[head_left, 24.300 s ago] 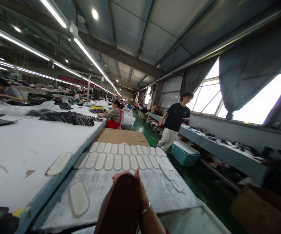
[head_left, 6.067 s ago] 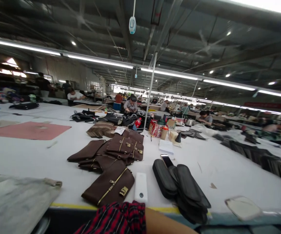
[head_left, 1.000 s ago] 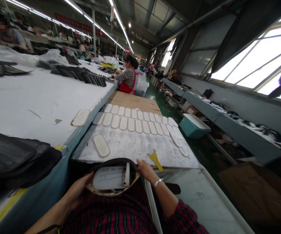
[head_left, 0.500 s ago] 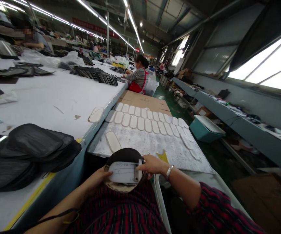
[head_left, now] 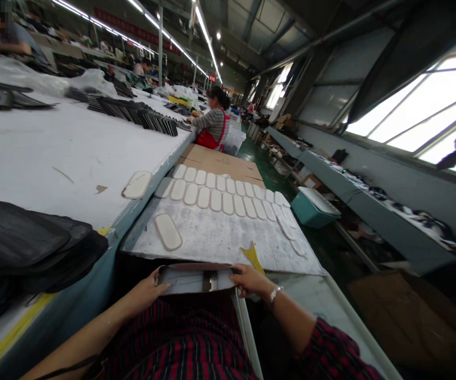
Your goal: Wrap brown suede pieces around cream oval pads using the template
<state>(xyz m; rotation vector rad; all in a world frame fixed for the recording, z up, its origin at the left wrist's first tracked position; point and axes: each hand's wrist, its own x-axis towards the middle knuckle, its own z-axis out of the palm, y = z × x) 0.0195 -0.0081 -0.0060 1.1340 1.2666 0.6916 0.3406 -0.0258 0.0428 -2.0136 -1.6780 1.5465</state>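
Observation:
Close to my body I hold a dark rounded piece (head_left: 198, 267) with a raised rim, tilted nearly edge-on. Inside it lies a white plate (head_left: 182, 281) with faint lines, and a metal clip (head_left: 212, 282) sits on the plate. My left hand (head_left: 148, 292) is closed on the left end, thumb over the inner side. On the right end my right hand (head_left: 252, 281) is closed the same way, fingers curled round the rim. Beyond them a single white oval pad (head_left: 168, 232) lies on the grey-white board (head_left: 220, 237). A yellow scrap (head_left: 253, 257) is near my right hand.
Rows of white oval pads (head_left: 216, 200) cover the board's far part, before a cardboard sheet (head_left: 216, 160). Dark flat pieces (head_left: 22, 237) are stacked on the white table (head_left: 73, 158) at left. A co-worker (head_left: 214, 124) sits ahead. A teal box (head_left: 315, 208) stands right.
The dark piece has tipped from facing me to nearly edge-on. My right hand has gone from the metal clip to the piece's right rim. The camera view has shifted right.

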